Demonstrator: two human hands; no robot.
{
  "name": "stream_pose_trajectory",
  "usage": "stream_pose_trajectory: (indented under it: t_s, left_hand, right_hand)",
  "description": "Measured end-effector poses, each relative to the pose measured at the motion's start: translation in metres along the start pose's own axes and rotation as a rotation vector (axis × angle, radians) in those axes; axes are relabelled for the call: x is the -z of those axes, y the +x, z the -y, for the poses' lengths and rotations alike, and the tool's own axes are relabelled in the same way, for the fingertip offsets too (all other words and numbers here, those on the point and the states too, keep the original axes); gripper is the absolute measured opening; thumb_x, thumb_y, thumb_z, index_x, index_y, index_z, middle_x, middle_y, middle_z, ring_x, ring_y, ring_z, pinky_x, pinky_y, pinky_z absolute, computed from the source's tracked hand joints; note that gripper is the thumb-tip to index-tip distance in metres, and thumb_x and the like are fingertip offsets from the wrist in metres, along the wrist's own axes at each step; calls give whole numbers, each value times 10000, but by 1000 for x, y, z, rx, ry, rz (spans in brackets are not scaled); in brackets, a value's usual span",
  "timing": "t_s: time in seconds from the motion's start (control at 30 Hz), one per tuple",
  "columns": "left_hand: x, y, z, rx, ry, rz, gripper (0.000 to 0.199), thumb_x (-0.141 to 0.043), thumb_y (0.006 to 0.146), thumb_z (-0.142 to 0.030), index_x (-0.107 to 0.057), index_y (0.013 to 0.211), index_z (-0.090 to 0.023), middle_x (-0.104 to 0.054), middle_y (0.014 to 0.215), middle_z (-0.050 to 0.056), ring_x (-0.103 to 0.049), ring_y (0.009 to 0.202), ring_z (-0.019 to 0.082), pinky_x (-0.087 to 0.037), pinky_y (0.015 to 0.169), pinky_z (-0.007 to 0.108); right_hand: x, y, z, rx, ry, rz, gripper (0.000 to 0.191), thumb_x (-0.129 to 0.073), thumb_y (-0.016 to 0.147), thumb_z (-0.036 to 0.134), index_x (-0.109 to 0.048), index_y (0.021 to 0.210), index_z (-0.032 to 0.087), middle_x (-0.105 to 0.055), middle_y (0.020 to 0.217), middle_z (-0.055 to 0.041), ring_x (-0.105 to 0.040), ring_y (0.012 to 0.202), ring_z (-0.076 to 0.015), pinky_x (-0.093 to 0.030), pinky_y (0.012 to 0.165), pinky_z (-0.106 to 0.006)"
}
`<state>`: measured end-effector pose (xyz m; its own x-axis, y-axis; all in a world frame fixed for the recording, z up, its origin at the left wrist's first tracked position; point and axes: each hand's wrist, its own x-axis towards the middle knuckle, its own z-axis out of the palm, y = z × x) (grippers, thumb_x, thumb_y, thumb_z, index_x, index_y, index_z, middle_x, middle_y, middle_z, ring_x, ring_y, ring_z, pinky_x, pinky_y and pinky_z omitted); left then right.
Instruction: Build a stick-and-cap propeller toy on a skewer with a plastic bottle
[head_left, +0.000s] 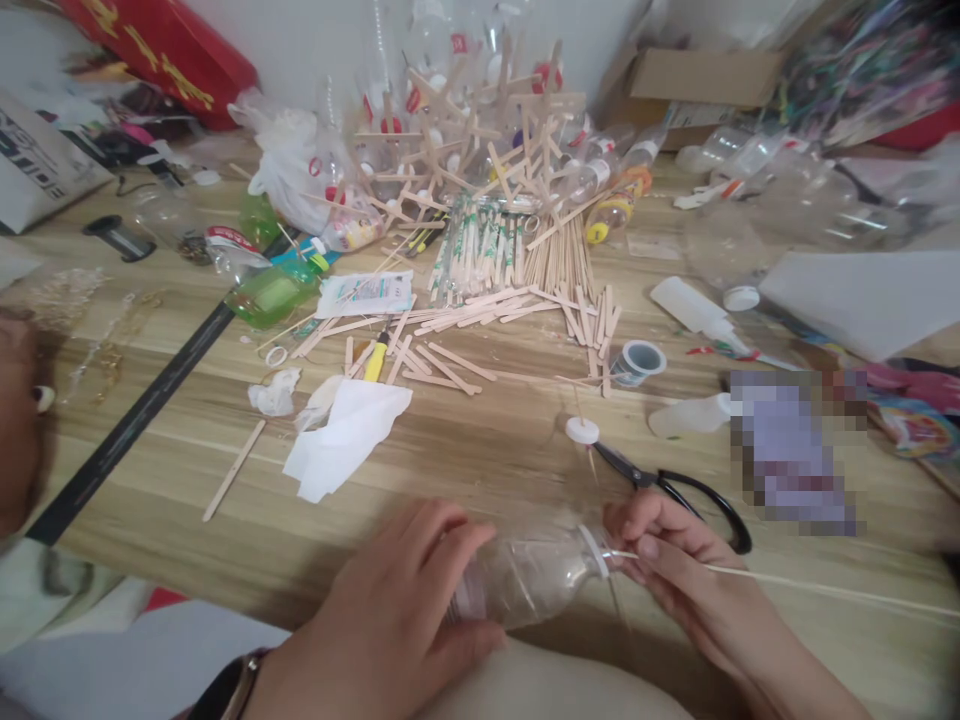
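Observation:
A clear plastic bottle [529, 575] lies on its side near the table's front edge, its neck pointing right. My left hand [409, 610] is wrapped round the bottle's base. At the neck, my right hand [667, 560] pinches a long thin wooden stick [795, 580], whose left end reaches the bottle's mouth. A white cap [582, 430] with a thin stick through it stands beyond the bottle, beside black-handled scissors [667, 485]. The bottle's far side is partly blurred.
Flat wooden sticks [450, 370], a yellow-handled tool [376, 358] and white paper [349, 435] lie farther back. Bottles and stick assemblies [480, 130] are heaped behind. A small grey cup [637, 362] and a white glue bottle [694, 308] are at right. Another person's arm shows at left.

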<state>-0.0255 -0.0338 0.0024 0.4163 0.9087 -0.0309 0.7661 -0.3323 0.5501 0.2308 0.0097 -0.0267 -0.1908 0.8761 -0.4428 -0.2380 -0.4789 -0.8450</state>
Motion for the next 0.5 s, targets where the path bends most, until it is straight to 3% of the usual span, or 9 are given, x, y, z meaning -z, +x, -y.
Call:
stream_pose_trajectory:
  t_s: [0.17, 0.3, 0.37, 0.5]
  left_hand:
    - [4, 1, 2, 28, -93, 76, 443, -641, 834, -382, -540, 1239, -233, -594, 1163, 86, -585, 1042, 248, -531, 854, 384]
    - [14, 11, 6, -20, -168, 77, 240, -453, 954, -276, -608, 1130, -227, -640, 1023, 46, -608, 942, 188, -515, 803, 306]
    - [20, 19, 7, -45, -154, 91, 279, -371, 977, -201, -638, 1057, -220, -658, 931, 23, -618, 861, 156, -498, 746, 259]
    - [32, 36, 8, -111, -5, 189, 288, -387, 971, -188, -671, 932, -221, -666, 812, -7, -617, 763, 142, -456, 678, 236]
  right_hand:
    - [10, 0, -7, 77, -34, 70, 241, -802, 699, 415, -666, 676, 217, -630, 640, -12, -531, 604, -136, -400, 564, -242]
    - [17, 4, -12, 132, -52, 155, 195, -774, 742, 393, -684, 707, 224, -639, 659, -18, -547, 609, -141, -413, 571, -251]
    - [16, 4, -12, 140, -59, 148, 199, -769, 746, 400, -684, 709, 224, -641, 661, -22, -544, 607, -143, -410, 560, -250]
    - [10, 2, -10, 124, -48, 103, 221, -773, 736, 420, -680, 698, 223, -640, 658, -21, -530, 599, -139, -399, 540, -241]
